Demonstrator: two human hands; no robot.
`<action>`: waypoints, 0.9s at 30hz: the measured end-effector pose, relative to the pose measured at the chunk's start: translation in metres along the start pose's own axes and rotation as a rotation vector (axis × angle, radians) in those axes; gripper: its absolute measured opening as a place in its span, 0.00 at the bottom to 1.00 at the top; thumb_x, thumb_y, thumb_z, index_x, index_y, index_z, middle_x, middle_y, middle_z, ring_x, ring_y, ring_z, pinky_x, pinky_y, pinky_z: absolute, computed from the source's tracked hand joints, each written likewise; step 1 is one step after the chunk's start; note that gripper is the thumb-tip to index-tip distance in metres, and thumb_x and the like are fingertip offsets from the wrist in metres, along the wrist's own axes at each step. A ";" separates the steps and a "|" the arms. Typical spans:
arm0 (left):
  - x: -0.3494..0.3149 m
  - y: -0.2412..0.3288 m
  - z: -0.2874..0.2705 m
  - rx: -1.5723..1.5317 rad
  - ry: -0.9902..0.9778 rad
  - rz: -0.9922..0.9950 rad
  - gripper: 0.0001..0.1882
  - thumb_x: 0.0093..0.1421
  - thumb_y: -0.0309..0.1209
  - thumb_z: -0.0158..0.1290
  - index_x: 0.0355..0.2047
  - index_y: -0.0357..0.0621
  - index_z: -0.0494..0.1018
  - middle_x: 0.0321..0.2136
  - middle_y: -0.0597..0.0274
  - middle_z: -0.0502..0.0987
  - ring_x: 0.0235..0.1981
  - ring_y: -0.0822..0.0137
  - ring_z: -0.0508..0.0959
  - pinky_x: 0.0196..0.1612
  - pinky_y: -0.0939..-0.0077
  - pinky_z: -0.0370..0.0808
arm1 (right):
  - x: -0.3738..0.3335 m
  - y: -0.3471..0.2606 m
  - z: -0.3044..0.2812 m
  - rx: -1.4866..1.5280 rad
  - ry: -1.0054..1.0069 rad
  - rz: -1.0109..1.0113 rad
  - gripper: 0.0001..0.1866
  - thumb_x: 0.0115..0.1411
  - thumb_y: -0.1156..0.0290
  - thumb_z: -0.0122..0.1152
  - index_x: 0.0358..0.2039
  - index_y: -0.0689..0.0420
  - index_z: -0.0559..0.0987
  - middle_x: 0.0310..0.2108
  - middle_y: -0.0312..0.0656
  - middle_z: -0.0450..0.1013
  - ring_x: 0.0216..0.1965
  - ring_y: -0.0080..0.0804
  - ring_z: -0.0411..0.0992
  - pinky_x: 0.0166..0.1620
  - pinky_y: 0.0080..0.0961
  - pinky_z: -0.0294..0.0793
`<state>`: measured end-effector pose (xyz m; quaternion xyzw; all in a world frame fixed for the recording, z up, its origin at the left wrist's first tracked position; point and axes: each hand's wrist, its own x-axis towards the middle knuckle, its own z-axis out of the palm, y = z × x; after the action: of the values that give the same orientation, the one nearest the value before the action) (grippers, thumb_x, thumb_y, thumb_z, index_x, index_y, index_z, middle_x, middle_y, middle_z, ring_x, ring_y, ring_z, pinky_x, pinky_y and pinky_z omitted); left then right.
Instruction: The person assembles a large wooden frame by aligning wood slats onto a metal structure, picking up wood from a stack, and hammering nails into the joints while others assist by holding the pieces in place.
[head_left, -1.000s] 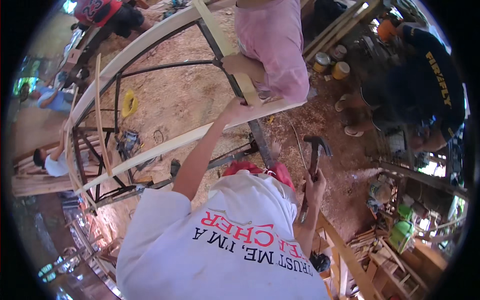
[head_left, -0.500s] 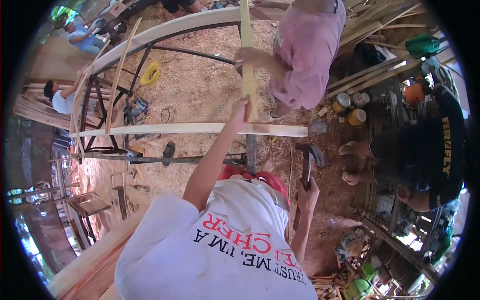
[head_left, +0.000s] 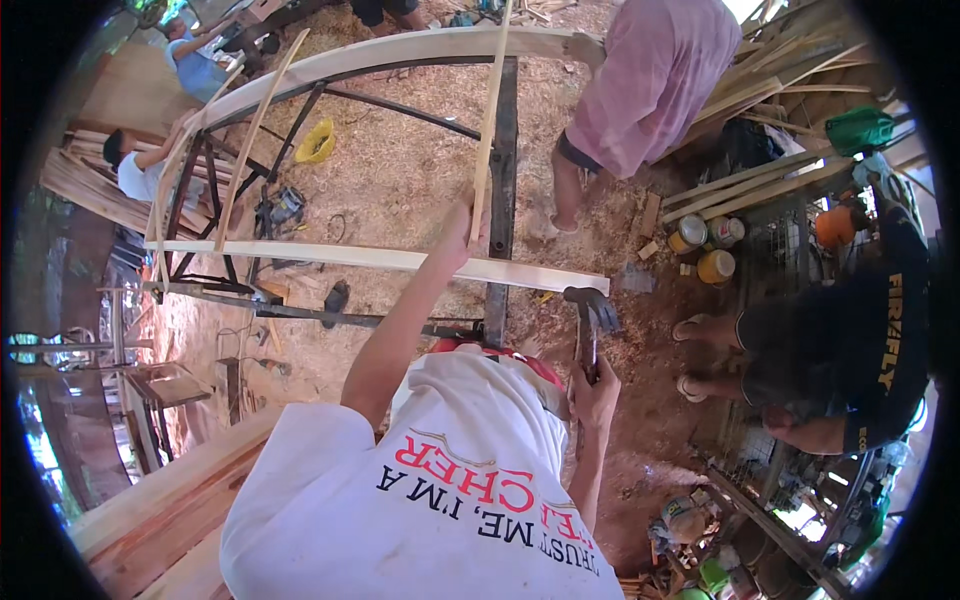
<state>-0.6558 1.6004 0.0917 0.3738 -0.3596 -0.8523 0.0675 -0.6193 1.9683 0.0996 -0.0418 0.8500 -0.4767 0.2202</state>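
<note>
My left hand (head_left: 460, 228) is closed around the near end of a long, thin wooden strip (head_left: 490, 120). The strip stretches away from me, its near end at a pale wooden beam (head_left: 555, 277) and its far part crossing a curved wooden beam (head_left: 400, 48). Low at my right side, my right hand (head_left: 597, 396) grips a claw hammer (head_left: 588, 330) by its handle, head upward, close to the near beam's right end. Under the beams runs a dark metal frame (head_left: 504, 150); one bar lies just right of the strip.
A person in a pink shirt (head_left: 650, 90) bends at the far right of the frame. Another in dark clothes (head_left: 830, 340) stands at right, near paint cans (head_left: 715, 266). Two people work at far left. A yellow hard hat (head_left: 316, 141) lies on the shavings-covered floor.
The strip has swung left off the dark bar and shows a narrower face. The pink-shirted person's hand has left it, and that person has shifted right. My right hand still holds the hammer.
</note>
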 end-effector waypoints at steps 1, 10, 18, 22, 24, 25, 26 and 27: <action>-0.004 -0.001 0.005 0.058 0.051 0.035 0.25 0.73 0.53 0.39 0.23 0.53 0.61 0.13 0.75 0.58 0.11 0.78 0.55 0.12 0.82 0.53 | 0.002 -0.001 -0.001 -0.001 0.008 -0.024 0.10 0.58 0.70 0.64 0.31 0.64 0.75 0.16 0.43 0.62 0.21 0.25 0.59 0.26 0.30 0.64; -0.013 -0.024 -0.024 0.784 0.252 0.452 0.24 0.56 0.37 0.64 0.48 0.35 0.75 0.30 0.55 0.80 0.29 0.66 0.80 0.34 0.68 0.77 | 0.023 -0.017 -0.007 -0.016 0.011 -0.127 0.08 0.58 0.72 0.62 0.34 0.64 0.77 0.17 0.37 0.63 0.22 0.19 0.60 0.26 0.25 0.63; -0.097 -0.038 -0.104 0.923 0.253 0.633 0.27 0.48 0.32 0.66 0.49 0.39 0.75 0.25 0.60 0.79 0.24 0.72 0.77 0.31 0.70 0.76 | 0.068 -0.086 -0.040 0.121 0.213 -0.500 0.03 0.61 0.77 0.63 0.36 0.61 0.78 0.23 0.28 0.68 0.24 0.14 0.64 0.28 0.18 0.64; -0.117 -0.020 -0.114 1.035 0.299 0.738 0.32 0.44 0.35 0.66 0.51 0.40 0.74 0.24 0.56 0.80 0.24 0.64 0.81 0.30 0.67 0.77 | 0.060 -0.174 -0.065 0.224 0.191 -0.654 0.07 0.62 0.76 0.65 0.40 0.61 0.78 0.35 0.37 0.76 0.36 0.23 0.72 0.39 0.24 0.71; -0.127 0.000 -0.112 1.164 0.309 0.911 0.33 0.42 0.37 0.66 0.51 0.42 0.75 0.29 0.48 0.81 0.28 0.50 0.82 0.34 0.63 0.79 | 0.044 -0.237 -0.086 0.030 0.334 -0.607 0.06 0.63 0.75 0.65 0.34 0.62 0.77 0.33 0.34 0.73 0.31 0.20 0.70 0.36 0.20 0.70; -0.131 0.017 -0.110 1.156 0.350 0.904 0.33 0.42 0.37 0.66 0.51 0.42 0.75 0.29 0.48 0.81 0.28 0.50 0.82 0.34 0.63 0.79 | 0.028 -0.267 -0.095 -0.105 0.415 -0.293 0.06 0.64 0.74 0.65 0.34 0.61 0.76 0.33 0.34 0.74 0.33 0.21 0.70 0.40 0.21 0.71; -0.127 0.034 -0.103 1.192 0.211 0.892 0.33 0.40 0.37 0.66 0.51 0.46 0.76 0.31 0.49 0.81 0.30 0.49 0.82 0.36 0.61 0.79 | 0.071 -0.221 -0.153 -0.319 0.360 -0.557 0.11 0.66 0.69 0.63 0.43 0.63 0.79 0.39 0.43 0.78 0.42 0.29 0.75 0.48 0.24 0.73; -0.129 0.046 -0.100 1.248 0.089 0.858 0.33 0.39 0.37 0.66 0.51 0.50 0.77 0.33 0.50 0.81 0.33 0.47 0.81 0.38 0.60 0.78 | 0.058 -0.263 -0.164 -0.594 0.429 -0.859 0.17 0.66 0.66 0.62 0.51 0.63 0.76 0.50 0.47 0.74 0.51 0.35 0.72 0.52 0.30 0.73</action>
<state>-0.5026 1.5600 0.1515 0.2039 -0.8861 -0.3737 0.1836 -0.7758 1.9395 0.3724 -0.3465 0.8799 -0.2618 -0.1926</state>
